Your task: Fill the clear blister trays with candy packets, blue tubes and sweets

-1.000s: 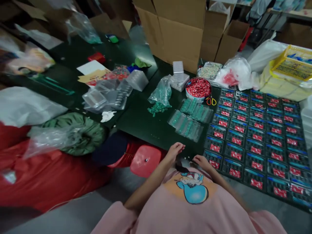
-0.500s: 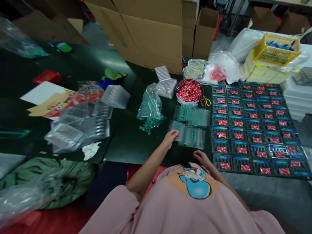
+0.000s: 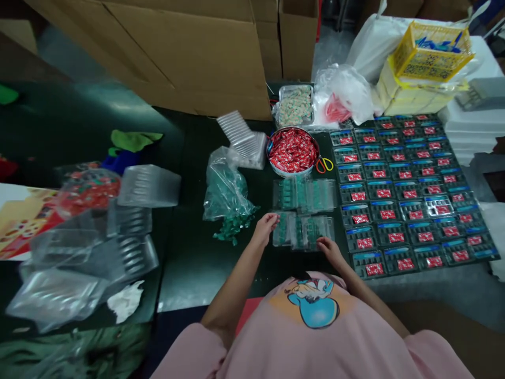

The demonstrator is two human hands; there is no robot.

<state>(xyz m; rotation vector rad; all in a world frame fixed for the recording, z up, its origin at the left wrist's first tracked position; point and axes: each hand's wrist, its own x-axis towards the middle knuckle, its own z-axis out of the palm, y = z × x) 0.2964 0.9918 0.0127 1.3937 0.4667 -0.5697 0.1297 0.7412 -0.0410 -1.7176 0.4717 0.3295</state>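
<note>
My left hand (image 3: 265, 229) is closed in a pinch at the left edge of the near row of clear plastic trays (image 3: 303, 232); what its fingertips hold is too small to make out. These trays overlap and have green pieces in them. At the row's lower right corner, my right hand (image 3: 330, 250) has its fingers curled onto a tray edge. A second row of green-filled trays (image 3: 303, 195) lies just beyond. Left of the hands, small green pieces (image 3: 233, 227) spill from a clear bag (image 3: 225, 184).
A round tin of red packets (image 3: 294, 151) stands beyond the trays, beside scissors (image 3: 324, 165). Filled trays with blue pens and red packets (image 3: 406, 195) cover the right side. Empty clear trays (image 3: 59, 295) lie left. Cardboard (image 3: 189, 58) stands behind; a yellow basket (image 3: 434, 55) sits back right.
My right hand has moved forward onto the near trays' right corner. My left hand stays by their left edge. The head view has shifted to the right.
</note>
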